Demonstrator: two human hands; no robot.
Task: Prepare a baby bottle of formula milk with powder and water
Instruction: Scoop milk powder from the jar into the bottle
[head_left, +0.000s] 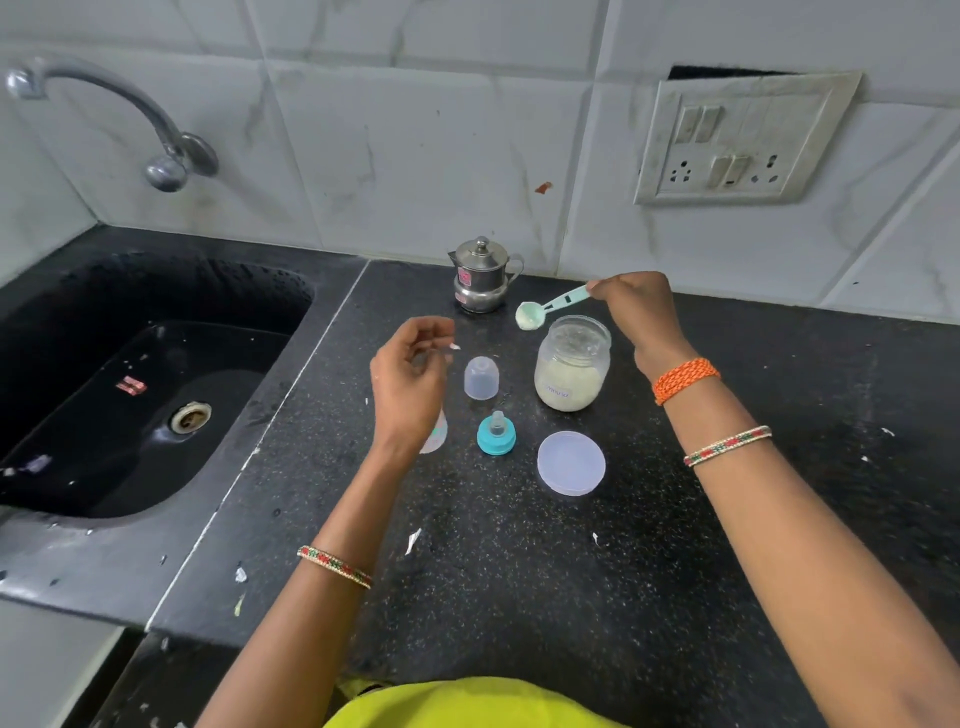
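My right hand (636, 312) pinches the handle of a teal measuring spoon (545, 309), its bowl holding pale powder above and left of the open powder jar (571, 371). My left hand (410, 379) hovers with loosely curled fingers, holding nothing. Behind its wrist stands the baby bottle (436, 434), mostly hidden. The clear bottle cap (481, 378) stands on the counter between hand and jar. In front of it sits the teal collar with teat (496, 434). The jar's round lid (571, 463) lies flat at the front right.
A small steel lidded pot (480, 275) stands at the back by the tiled wall. A black sink (140, 384) with a tap (130, 114) lies to the left. A socket panel (743, 140) hangs on the wall. Small white scraps dot the black counter (519, 571).
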